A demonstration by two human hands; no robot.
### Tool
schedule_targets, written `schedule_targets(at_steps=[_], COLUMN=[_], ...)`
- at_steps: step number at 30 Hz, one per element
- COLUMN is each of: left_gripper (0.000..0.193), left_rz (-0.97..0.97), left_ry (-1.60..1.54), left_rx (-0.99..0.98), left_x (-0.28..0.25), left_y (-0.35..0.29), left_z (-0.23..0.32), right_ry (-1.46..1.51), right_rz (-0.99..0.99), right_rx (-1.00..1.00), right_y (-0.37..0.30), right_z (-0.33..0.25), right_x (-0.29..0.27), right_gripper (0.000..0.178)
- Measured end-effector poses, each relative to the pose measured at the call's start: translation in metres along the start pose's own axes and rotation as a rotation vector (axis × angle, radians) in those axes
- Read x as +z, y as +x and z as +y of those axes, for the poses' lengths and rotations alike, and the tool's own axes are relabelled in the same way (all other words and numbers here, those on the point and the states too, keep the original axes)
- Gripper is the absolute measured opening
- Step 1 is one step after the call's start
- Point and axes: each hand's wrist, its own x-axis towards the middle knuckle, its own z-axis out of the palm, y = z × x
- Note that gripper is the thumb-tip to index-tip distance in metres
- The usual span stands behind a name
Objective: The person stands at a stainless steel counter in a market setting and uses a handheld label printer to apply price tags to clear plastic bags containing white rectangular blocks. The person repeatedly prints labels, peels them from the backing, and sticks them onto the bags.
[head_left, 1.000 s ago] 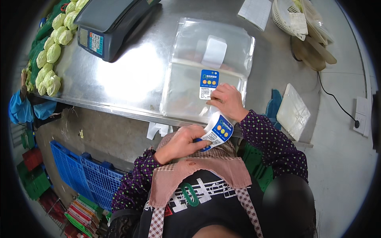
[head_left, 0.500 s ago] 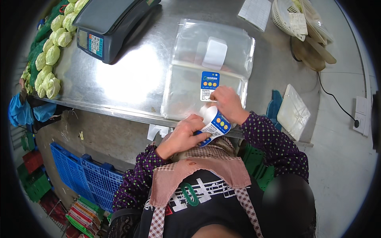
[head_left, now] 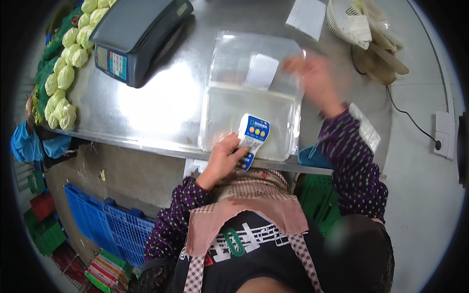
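Tabletop glare, blurry right hand

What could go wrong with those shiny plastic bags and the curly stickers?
The label strip pokes up loosely from the left hand, so it might bend or catch on the clear bags beneath. The right hand is blurred above the bags' far right side, so a quick brush could push them crooked. The bags also lie close to the metal table's front edge, so a bump might make one slide off.
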Motion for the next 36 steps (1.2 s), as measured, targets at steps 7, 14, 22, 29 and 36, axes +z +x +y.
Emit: schedule_targets(at_steps=[7,14,22,29,36], left_gripper=[0.021,0.024,0.023,0.021,0.02], left_rz=[0.2,0.095,0.026,0.029,-0.137], left_ry=[0.02,-0.142,-0.284,-0.231,-0.073], left_rx=[0.306,-0.14,-0.173,-0.001,0.112], left_x=[0.006,0.014,0.016,0.007,0.005], left_y=[0.002,-0.026,-0.052,-0.049,-0.037], left_z=[0.004,-0.002,0.012,0.01,0.03], right_ry=[0.434,0.206,-0.348,-0.605,-0.403], right_rz=[-0.189,0.171,0.181,0.134,0.161], right_rx=[0.129,-0.087,-0.008,-0.369,-0.392], right_y=[-0.046,-0.042,0.007,-0.042,-0.035], right_z=[0.017,-0.004,0.036,0.047,0.054], right_x=[0.074,0.053,0.072,0.094,0.089], right_gripper=[0.026,0.022,0.059,0.042,0.018])
